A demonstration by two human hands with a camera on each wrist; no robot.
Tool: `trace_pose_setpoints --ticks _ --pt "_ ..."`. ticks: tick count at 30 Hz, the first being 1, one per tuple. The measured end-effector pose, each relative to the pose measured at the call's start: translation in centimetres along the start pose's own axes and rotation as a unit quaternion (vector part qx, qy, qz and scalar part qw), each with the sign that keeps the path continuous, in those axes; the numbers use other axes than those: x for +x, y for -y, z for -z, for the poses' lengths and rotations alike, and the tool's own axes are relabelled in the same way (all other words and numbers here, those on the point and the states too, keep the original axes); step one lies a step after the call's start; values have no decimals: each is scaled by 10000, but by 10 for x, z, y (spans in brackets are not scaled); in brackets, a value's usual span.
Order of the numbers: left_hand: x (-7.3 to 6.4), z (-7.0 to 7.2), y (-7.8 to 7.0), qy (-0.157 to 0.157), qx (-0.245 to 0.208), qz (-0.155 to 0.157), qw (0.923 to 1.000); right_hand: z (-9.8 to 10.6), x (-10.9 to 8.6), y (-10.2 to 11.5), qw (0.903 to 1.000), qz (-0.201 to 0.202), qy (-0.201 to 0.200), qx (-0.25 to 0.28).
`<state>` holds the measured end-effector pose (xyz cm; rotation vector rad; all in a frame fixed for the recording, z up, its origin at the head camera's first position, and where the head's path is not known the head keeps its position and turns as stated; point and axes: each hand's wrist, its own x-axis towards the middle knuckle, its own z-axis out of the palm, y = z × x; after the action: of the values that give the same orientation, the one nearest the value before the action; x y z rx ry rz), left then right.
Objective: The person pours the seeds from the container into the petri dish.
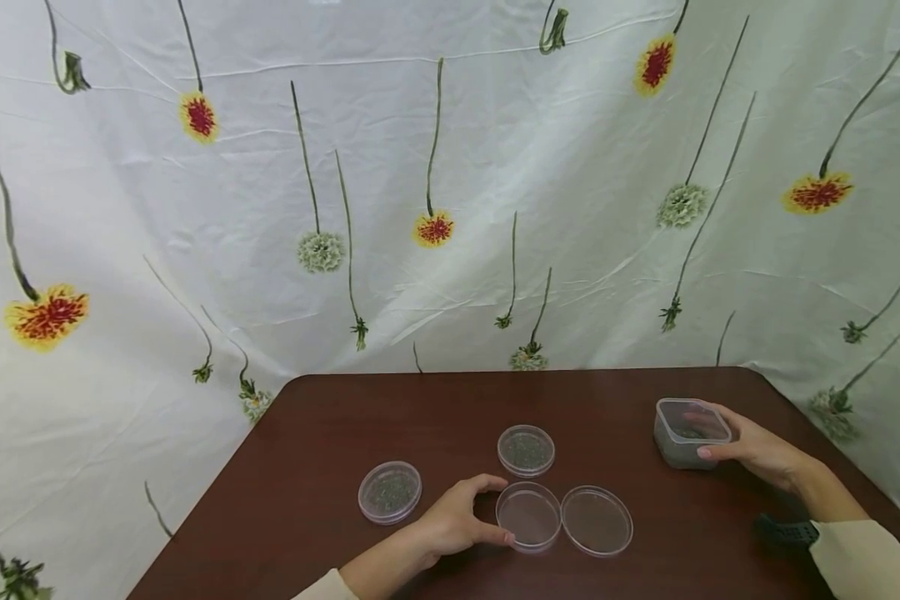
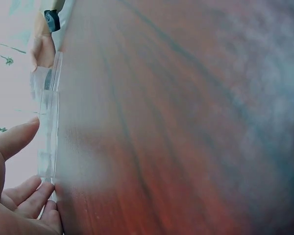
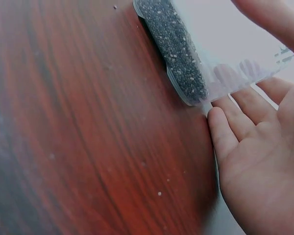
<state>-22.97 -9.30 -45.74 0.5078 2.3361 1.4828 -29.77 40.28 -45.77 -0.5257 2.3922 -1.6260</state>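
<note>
My left hand [image 1: 457, 521] spans a clear petri dish [image 1: 528, 517], thumb at its near rim and index finger at its far rim. Nothing shows inside that dish. In the left wrist view the petri dish [image 2: 49, 132] appears edge-on between thumb and fingers. On the right, my right hand [image 1: 765, 450] grips a clear plastic tub [image 1: 678, 452], thumb on the near side and fingers behind. Small dark seeds [image 3: 174, 51] with pale specks fill its lower part in the right wrist view. The tub stands upright at the table's right.
Just right of the held dish lies a shallow clear round piece [image 1: 597, 522]. Two petri dishes with dark specks inside stand nearby, one behind [image 1: 526, 450] and one to the left [image 1: 390, 492]. A few loose seeds dot the brown table [image 1: 330, 425]. Behind hangs a flowered cloth [image 1: 390, 125].
</note>
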Motion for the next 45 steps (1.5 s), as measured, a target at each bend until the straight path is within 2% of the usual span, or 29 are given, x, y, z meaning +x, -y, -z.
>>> trace_pose_setpoints --ticks 6,14,21,33,45 --pt "0 0 1 -26 62 -2 10000 -4 1 2 9997 58 -221 7" --pt "-1 1 -1 -53 80 6 10000 -11 9 12 9983 395 -418 -47" --pt "-1 0 0 -22 74 -2 10000 -21 17 33 9969 673 -398 -68" --pt "-2 1 -1 -27 85 -8 10000 -47 32 64 9945 906 -482 -208" --pt "0 0 0 -29 103 -19 9999 -73 40 77 9933 1092 -330 -210"
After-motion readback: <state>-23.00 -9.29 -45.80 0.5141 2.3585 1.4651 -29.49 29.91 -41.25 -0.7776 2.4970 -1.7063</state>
